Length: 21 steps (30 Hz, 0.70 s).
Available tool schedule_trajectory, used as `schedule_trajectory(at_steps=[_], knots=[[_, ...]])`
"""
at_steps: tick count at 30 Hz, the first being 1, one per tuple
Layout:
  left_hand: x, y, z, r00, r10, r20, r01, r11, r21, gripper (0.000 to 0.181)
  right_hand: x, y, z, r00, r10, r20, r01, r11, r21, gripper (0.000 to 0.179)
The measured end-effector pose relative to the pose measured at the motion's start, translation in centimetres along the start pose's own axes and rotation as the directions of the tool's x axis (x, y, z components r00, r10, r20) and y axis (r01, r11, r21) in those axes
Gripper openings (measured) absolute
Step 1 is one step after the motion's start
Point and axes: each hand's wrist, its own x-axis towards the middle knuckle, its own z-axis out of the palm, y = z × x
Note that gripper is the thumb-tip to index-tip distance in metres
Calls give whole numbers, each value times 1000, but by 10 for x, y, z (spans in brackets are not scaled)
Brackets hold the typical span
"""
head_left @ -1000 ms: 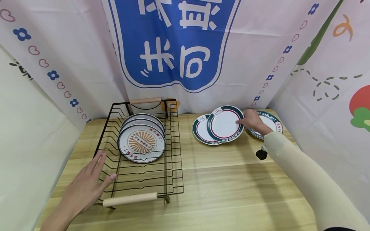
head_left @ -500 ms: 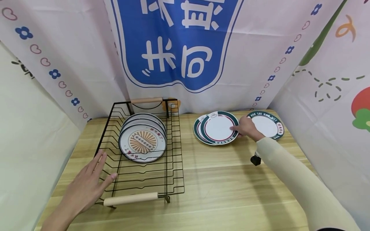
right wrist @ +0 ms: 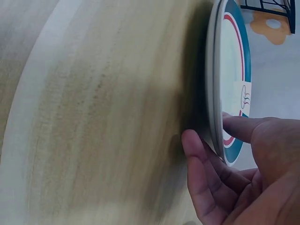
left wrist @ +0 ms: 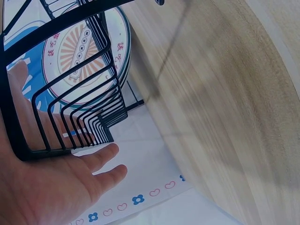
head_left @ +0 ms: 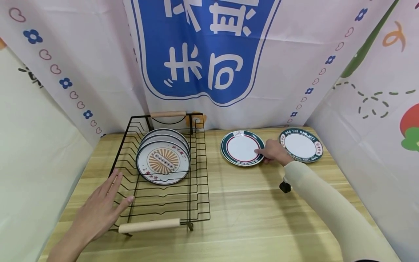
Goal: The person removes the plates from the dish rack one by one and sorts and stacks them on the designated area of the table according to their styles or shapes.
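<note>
At the back of the table, my right hand (head_left: 276, 152) pinches the right edge of two stacked white plates (head_left: 241, 147) with green rims and a red ring. The right wrist view shows the thumb (right wrist: 239, 127) over the top plate and other fingers (right wrist: 201, 173) under and beside the rims, which sit one on the other. My left hand (head_left: 98, 209) rests at the left side of a black wire dish rack (head_left: 148, 226), its fingers extended and its thumb apart. Several plates (head_left: 163, 163) stand tilted in the rack, the front one bearing an orange sunburst print.
Right of my right hand lies another white plate (head_left: 300, 145) with a dark green lettered rim. A printed cloth (head_left: 199, 47) hangs behind the table (head_left: 248, 211), and cloth walls rise on both sides.
My right hand has moved left and down with the upper green-rimmed plate, which now lies squarely over the one below. The left hand has stayed by the rack.
</note>
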Motion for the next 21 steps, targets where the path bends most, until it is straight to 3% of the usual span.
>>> schedule_trajectory(at_steps=[7,11,17,21], knots=[[-1,1,0,1000,2,-11,-2,1000,-7,88,1,-2,4,1000,-15,-25,12,993,-118,53],[-1,1,0,1000,0,-10,-1,1000,-8,89,-5,-10,-1,993,-58,-100,35,977,-211,51],[-1,1,0,1000,-5,4,5,1000,-11,89,-20,-39,-13,961,-175,-213,93,934,-345,46],[-1,1,0,1000,0,-1,0,1000,-8,89,-35,-70,-20,939,-256,-231,155,912,-381,42]])
